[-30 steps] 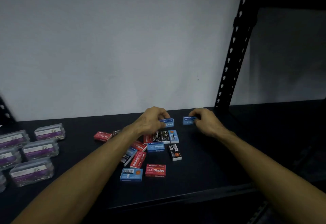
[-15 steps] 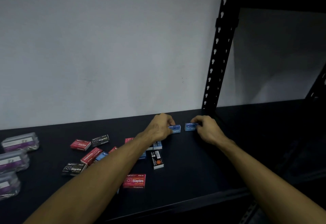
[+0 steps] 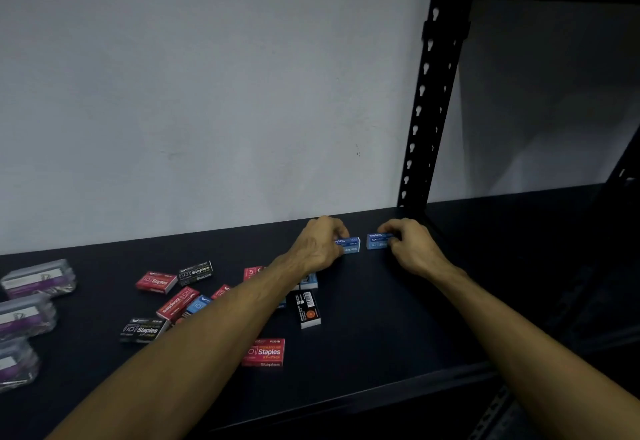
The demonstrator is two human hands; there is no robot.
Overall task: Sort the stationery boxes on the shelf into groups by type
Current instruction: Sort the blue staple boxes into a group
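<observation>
2 blue staple boxes at the shelf (image 3: 363,335) rear, left of the black upright (image 3: 427,93): left hand (image 3: 320,247) pinches one (image 3: 349,245), right hand (image 3: 410,249) the other (image 3: 376,241); long axes collinear, ends near, apart.

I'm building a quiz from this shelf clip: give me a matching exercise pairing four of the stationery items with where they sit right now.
Things:
1. blue staples box in the left hand
2. blue staples box in the right hand
3. red staples box nearest the shelf's front edge
4. clear plastic clip boxes with purple labels

Places:
A. far left of the shelf
B. alone, in front of the jumbled pile
C. at the back, next to the black upright post
D. at the back, left of its blue twin

Pairs: 1-D, 2-C, 3-B, 4-A
</observation>
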